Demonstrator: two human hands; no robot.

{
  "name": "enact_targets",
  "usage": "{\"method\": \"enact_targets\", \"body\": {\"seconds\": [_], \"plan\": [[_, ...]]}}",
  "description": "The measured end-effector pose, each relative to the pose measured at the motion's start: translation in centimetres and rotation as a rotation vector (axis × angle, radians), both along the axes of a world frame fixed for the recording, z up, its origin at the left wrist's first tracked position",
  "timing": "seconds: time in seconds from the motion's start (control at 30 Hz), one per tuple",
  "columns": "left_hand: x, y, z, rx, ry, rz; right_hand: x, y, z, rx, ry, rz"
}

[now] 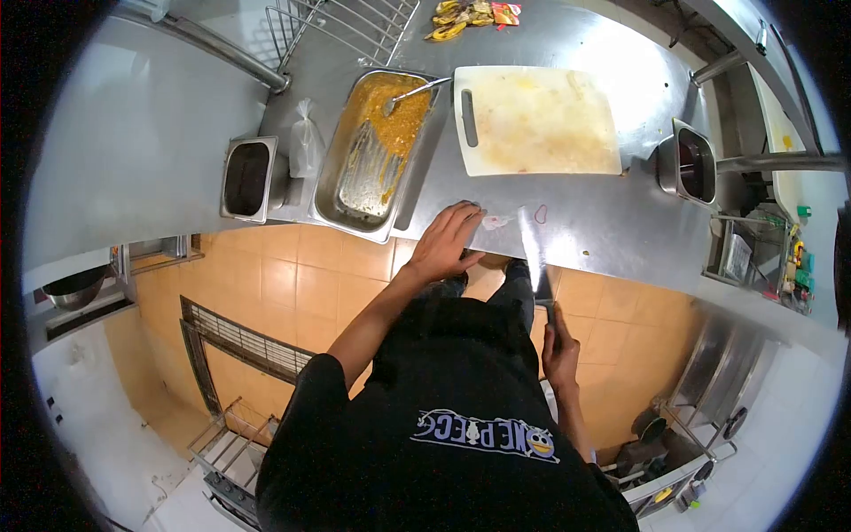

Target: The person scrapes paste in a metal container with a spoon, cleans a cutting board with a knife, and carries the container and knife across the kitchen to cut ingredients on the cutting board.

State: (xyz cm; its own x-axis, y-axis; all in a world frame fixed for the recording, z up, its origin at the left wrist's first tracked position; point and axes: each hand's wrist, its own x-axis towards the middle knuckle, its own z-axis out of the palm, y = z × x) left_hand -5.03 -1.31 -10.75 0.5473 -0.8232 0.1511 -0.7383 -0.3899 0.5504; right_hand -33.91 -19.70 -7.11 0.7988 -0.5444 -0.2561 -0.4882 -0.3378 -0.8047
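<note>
Right hand (560, 348) clamped on a long-bladed knife (534, 253), its tip ahead of the grip over a steel table (638, 232), left hand (446, 241) outstretched by the table's edge, leftward, white cutting board (541, 124) (faintly stained) beyond the grip

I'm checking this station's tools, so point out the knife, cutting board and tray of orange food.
Knife (533, 248): head view, on the blade.
Cutting board (542, 121): head view, on its bare middle.
Tray (334, 171): head view, on its left inner wall.
</note>
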Motion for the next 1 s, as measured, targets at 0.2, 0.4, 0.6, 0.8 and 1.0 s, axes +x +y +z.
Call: {"method": "enact_targets", "body": {"seconds": [0.2,0.4,0.6,0.8,1.0], "plan": [[0.3,0.0,0.2,0.003,0.002,-0.018,0.1,-0.5,0.6,0.037,0.061,0.074],[0.5,-0.1,0.3,-0.008,-0.006,-0.015,0.5,-0.4,1.5,0.054,0.12,0.199],[0.2,0.3,0.3,-0.003,-0.002,-0.028,0.0,0.2,1.0,0.068,0.088,0.178],[-0.3,0.5,0.1,0.004,-0.036,-0.037,0.2,-0.5,-1.0,-0.062,-0.116,0.066],[-0.8,1.2,0.5,0.04,-0.023,0.05,1.1,-0.5,-1.0,0.025,0.052,0.061]]}}
